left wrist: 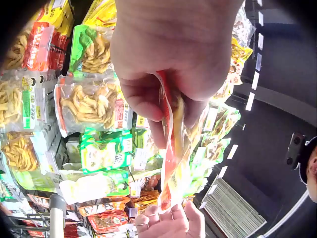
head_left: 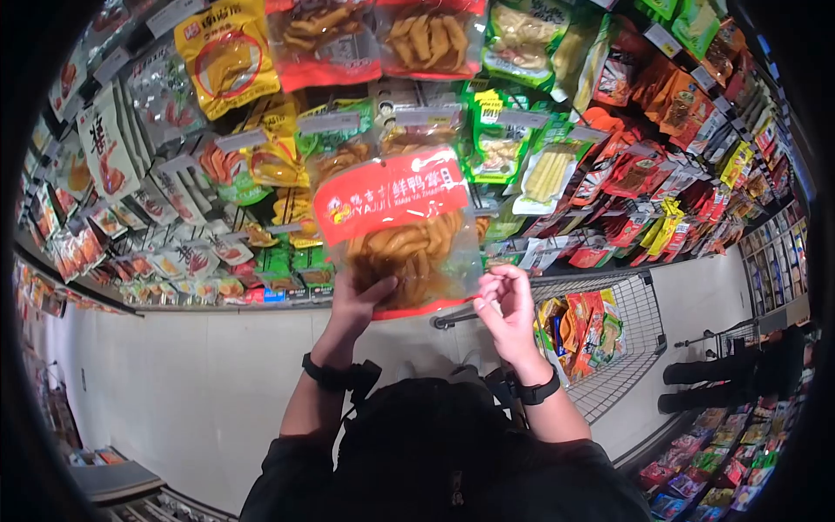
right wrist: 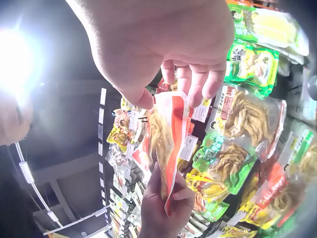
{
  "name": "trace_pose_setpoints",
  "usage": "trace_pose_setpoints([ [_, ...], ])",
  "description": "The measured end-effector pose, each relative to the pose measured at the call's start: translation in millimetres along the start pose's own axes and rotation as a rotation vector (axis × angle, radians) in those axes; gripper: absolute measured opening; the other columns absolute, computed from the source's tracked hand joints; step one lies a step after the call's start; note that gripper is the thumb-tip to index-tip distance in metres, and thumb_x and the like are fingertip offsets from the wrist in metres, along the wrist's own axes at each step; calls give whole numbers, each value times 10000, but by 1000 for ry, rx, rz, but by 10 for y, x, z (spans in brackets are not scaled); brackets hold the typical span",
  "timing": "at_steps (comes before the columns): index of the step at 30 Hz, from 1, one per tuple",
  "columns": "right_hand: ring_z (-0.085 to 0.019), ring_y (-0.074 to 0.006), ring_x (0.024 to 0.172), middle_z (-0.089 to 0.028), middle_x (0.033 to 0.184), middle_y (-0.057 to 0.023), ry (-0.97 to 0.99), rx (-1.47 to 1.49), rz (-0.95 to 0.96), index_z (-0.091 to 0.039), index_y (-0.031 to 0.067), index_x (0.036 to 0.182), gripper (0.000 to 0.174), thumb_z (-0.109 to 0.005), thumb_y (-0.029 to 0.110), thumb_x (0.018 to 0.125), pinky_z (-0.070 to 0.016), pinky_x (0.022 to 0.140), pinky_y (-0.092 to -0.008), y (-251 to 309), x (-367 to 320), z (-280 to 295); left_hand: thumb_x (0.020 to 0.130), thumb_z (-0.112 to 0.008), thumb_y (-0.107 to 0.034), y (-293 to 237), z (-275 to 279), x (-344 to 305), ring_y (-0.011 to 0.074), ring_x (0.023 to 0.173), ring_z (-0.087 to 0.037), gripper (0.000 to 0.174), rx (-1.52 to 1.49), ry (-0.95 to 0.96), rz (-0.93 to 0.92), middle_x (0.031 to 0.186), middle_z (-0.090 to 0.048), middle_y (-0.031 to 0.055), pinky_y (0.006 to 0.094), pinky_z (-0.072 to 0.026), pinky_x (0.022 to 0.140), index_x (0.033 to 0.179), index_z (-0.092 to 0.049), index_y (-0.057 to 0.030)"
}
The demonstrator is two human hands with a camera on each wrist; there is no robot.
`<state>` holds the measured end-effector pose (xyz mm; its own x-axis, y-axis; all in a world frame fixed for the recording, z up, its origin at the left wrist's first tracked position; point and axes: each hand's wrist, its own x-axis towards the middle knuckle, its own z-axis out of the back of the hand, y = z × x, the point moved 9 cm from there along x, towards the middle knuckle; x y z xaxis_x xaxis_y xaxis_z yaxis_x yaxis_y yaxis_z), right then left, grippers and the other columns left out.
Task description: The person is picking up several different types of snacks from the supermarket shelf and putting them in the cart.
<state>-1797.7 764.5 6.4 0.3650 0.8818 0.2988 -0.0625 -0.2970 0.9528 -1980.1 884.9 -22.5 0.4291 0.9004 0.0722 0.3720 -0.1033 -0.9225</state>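
A clear bag of duck feet (head_left: 404, 193) with a red label band stands upright before my chest, its printed front towards me. My left hand (head_left: 351, 306) grips its lower left edge, thumb over the front. In the left wrist view the bag (left wrist: 171, 166) appears edge-on between my thumb and curled fingers. By the lower right corner is my right hand (head_left: 511, 311), fingertips right at the edge. The right wrist view shows the right hand's fingers (right wrist: 198, 84) loosely extended on one side of the bag's edge and its thumb on the other.
Hanging snack packs (head_left: 435, 43) fill the shelf ahead, with price tags below them. A wire shopping cart (head_left: 639, 339) holding several packs (head_left: 578, 335) stands to my right. Beyond it is another person in dark clothes (head_left: 739, 374). Light floor tiles (head_left: 209, 374) lie below.
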Motion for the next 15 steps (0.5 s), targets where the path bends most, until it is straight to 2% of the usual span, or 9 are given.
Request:
trace_pose_setpoints([
  [4, -478, -131, 830, -493, 956, -77, -94, -165, 170, -454, 36, 1039, 372, -628, -18, 715, -394, 749, -263, 214, -45, 43, 783, -605, 40, 46, -8, 6, 108, 868, -578, 279, -46, 37, -13, 965, -597, 42, 240, -477, 768, 1057, -549, 23],
  [5, -478, -131, 830, -493, 956, -77, -92, -164, 163, -454, 36, 1039, 372, -628, -18, 715, -394, 749, -263, 224, -43, 36, 782, -606, 41, 47, -22, 6, 108, 874, -578, 288, -62, 37, -5, 973, -599, 44, 240, -473, 777, 1064, -549, 24],
  [7, -491, -197, 835, -501, 931, -108, -130, -378, 338, -482, 31, 971, 352, -658, 3, 667, -404, 744, -296, 421, -77, 10, 781, -607, 42, 28, -61, 3, 108, 880, -577, 296, -78, 36, 6, 981, -600, 46, 241, -470, 785, 1071, -548, 25],
  [8, -491, -197, 835, -501, 931, -108, -129, -378, 334, -482, 31, 971, 352, -658, 3, 667, -404, 744, -296, 441, -71, -1, 780, -608, 42, -6, -93, 4, 108, 883, -577, 296, -90, 40, 5, 988, -602, 51, 240, -470, 782, 1070, -552, 26],
  [10, -493, -249, 828, -508, 918, -130, -139, -577, 506, -498, 29, 925, 349, -677, 19, 626, -413, 734, -324, 628, -124, -111, 780, -608, 41, -18, -109, 7, 108, 885, -578, 295, -102, 44, 3, 996, -604, 56, 239, -470, 779, 1070, -555, 27],
  [12, -495, -269, 802, -519, 897, -130, -158, -603, 531, -511, 34, 902, 338, -686, 26, 612, -416, 724, -346, 672, -139, -168, 783, -606, 39, -14, -126, 14, 105, 884, -578, 283, -107, 66, -5, 997, -610, 60, 236, -470, 773, 1063, -565, 26],
  [15, -510, -283, 785, -533, 860, -121, -60, -592, 505, -536, 35, 868, 295, -696, 33, 619, -423, 722, -351, 612, -128, -283, 785, -600, 50, 8, -132, 23, 96, 877, -576, 272, -88, 83, -15, 988, -613, 42, 246, -472, 770, 1054, -569, 25],
])
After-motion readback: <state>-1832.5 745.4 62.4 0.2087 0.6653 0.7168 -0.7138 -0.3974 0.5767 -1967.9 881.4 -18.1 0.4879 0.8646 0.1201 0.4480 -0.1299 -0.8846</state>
